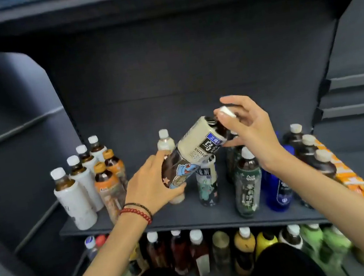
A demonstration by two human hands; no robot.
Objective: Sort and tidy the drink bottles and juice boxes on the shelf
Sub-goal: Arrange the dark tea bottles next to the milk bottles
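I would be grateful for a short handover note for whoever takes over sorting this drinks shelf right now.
Left hand: grips the base of a tilted cartoon-label bottle above the shelf.
Right hand: pinches that bottle's white cap end.
Done, by the look of it: white-label bottles and orange-label bottles lined up at left.
Left: place the held bottle, perhaps beside the similar standing bottle; the green-label bottle, blue bottle, dark bottles and orange juice boxes at right are still mixed.

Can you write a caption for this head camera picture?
Both hands tilt a tea bottle above the shelf.
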